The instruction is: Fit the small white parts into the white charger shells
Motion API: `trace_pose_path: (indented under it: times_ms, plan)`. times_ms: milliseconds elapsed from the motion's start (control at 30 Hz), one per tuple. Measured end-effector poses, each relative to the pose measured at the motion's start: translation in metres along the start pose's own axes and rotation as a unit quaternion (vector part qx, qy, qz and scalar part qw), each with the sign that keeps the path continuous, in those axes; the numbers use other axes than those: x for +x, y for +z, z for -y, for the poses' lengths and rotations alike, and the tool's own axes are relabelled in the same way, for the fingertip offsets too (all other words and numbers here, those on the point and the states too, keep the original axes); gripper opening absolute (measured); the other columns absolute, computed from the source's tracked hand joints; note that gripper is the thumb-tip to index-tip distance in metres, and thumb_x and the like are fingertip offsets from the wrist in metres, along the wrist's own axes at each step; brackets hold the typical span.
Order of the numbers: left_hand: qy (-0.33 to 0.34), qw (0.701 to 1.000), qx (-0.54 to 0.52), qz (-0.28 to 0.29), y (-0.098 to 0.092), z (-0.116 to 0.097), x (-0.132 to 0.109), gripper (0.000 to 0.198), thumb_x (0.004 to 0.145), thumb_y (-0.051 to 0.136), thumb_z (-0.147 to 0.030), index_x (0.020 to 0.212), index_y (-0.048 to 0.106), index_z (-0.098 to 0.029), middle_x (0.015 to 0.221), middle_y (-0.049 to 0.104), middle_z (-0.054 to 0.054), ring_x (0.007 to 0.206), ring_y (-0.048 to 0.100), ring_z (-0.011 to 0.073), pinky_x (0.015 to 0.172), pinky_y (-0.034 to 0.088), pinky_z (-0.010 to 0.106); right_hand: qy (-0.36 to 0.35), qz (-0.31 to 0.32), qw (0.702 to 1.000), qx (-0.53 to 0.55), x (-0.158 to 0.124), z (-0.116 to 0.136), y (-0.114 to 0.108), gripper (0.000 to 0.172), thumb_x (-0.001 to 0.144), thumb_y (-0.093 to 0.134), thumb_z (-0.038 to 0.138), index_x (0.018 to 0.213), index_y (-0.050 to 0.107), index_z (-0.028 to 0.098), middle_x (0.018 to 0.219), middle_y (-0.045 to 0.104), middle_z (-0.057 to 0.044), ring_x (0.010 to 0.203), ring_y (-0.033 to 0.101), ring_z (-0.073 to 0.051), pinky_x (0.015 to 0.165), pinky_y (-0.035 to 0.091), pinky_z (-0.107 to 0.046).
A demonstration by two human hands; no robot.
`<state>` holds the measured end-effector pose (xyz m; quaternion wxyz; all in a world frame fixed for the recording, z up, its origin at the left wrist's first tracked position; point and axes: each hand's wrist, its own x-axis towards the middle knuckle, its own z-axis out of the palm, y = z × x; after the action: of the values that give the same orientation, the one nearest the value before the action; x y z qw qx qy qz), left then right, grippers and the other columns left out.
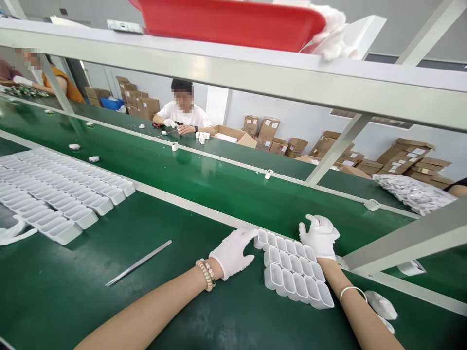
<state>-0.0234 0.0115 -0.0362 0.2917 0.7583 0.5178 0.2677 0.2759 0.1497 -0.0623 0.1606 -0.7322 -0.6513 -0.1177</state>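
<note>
My left hand [235, 253], in a white glove, has its fingers spread, with the fingertips at the left end of the back row of white cups [301, 277]. These cups stand in three rows on the green table. At the right end of the back row is my right hand [320, 236], also gloved, its fingers apart and curved over the belt's edge with nothing visible in them. Metal tweezers [138, 263] lie on the table to the left of my left hand.
A large block of white cups [62, 194] fills the left side. Behind the table runs a green conveyor belt [219, 187] with small white parts. A slanted post [412, 238] rises at right; a shelf [233, 73] with a red tray [233, 24] crosses above. A person [186, 114] sits opposite.
</note>
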Motion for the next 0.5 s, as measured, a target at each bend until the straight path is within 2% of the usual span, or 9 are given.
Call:
trace_pose_path:
  times_ms: [67,167,333,500]
  plan:
    - [0.025,0.999,0.021,0.021,-0.001,-0.003,0.001,0.062,0.082,0.065,-0.022,0.14,0.045,-0.031,0.136,0.055,0.008,0.127,0.052,0.0321,0.105,0.047,0.046,-0.014,0.047,0.999,0.004,-0.001,-0.001,0.002,0.023,0.096,0.054,0.033,0.108,0.061,0.014,0.109,0.064,-0.012,0.104,0.059,-0.025,0.091,0.043,-0.043]
    - [0.052,0.997,0.048,0.04,-0.001,-0.005,0.004,0.055,0.083,0.063,-0.02,0.135,0.049,-0.03,0.131,0.056,0.01,0.121,0.055,0.0328,0.1,0.05,0.046,-0.018,0.128,0.992,0.0,-0.004,-0.003,0.004,0.029,0.097,0.054,0.042,0.103,0.062,0.015,0.089,0.065,-0.002,0.075,0.061,-0.015,0.073,0.051,-0.034]
    - [0.083,0.993,0.066,0.04,0.0,-0.001,0.006,0.045,0.084,0.062,-0.021,0.128,0.053,-0.027,0.128,0.056,0.011,0.114,0.058,0.0312,0.096,0.052,0.045,-0.026,0.219,0.975,-0.016,-0.002,-0.003,0.001,0.032,0.099,0.052,0.046,0.1,0.063,0.016,0.086,0.065,-0.001,0.07,0.061,-0.013,0.067,0.052,-0.03]
    - [0.089,0.994,0.068,0.018,0.003,0.0,0.011,0.03,0.085,0.064,-0.023,0.115,0.06,-0.023,0.133,0.053,0.011,0.114,0.059,0.0302,0.095,0.053,0.042,-0.038,0.259,0.965,-0.027,0.002,-0.003,-0.005,0.035,0.099,0.05,0.048,0.093,0.063,0.017,0.079,0.063,0.0,0.064,0.058,-0.012,0.065,0.05,-0.029]
